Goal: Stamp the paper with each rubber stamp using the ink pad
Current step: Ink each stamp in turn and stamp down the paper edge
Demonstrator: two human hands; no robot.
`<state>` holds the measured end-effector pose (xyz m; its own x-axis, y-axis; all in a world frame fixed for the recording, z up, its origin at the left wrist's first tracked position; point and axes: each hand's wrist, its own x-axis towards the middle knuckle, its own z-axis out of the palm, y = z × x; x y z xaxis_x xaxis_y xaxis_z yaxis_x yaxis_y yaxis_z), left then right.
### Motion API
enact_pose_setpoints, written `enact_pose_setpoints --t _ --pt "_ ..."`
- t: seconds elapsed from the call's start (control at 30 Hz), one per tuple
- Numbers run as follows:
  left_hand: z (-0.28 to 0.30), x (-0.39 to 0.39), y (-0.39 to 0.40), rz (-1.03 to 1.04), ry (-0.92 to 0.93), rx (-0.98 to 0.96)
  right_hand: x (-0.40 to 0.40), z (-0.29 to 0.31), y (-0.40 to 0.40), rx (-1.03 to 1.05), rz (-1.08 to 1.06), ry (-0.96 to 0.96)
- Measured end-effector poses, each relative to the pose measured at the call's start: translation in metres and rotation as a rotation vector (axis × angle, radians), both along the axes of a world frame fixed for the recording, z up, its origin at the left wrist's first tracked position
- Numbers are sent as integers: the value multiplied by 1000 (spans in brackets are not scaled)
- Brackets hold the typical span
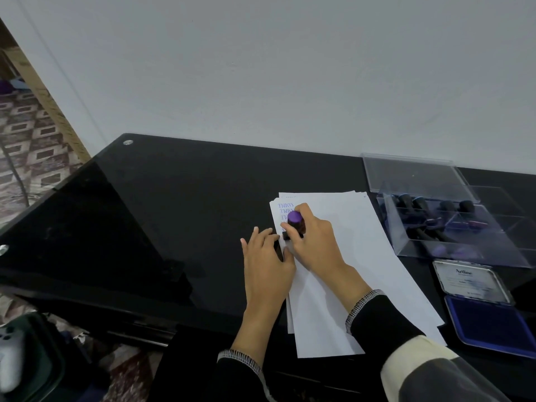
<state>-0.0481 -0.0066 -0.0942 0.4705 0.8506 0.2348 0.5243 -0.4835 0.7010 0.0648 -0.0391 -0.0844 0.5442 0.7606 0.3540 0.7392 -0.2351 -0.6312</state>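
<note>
A stack of white paper [356, 256] lies on the black glass table [174, 213], with blue "SAMPLE" prints near its far left corner. My right hand [314, 242] grips a rubber stamp [295, 223] with a purple knob, and its black base is down on the paper's left edge below the prints. My left hand [265, 261] lies flat with straight fingers, pressing the paper's left edge beside the stamp. The ink pad [490, 323] sits open at the right, blue pad up, lid hinged back.
A clear plastic box [452, 227] with several more stamps stands behind the ink pad at the right, its lid raised. A wall runs along the table's far edge. At lower left are the floor and a dark bin.
</note>
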Motion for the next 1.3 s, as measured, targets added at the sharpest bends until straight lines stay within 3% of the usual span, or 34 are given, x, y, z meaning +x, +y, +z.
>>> enact_pose_setpoints --t 0.47,0.67,0.83,1.1,1.3 --pt "2 -3 1 9 -17 -69 0 -4 1 38 1 -16" --pt "14 -16 21 -119 -5 -35 1 0 -1 52 2 -34" --pt "8 -29 45 -183 138 25 0 2 0 30 7 -49" --pt "11 -25 53 -322 407 -96 2 1 2 27 -10 -35" --pt "14 -24 60 -391 489 -179 2 1 2 32 -12 -17"
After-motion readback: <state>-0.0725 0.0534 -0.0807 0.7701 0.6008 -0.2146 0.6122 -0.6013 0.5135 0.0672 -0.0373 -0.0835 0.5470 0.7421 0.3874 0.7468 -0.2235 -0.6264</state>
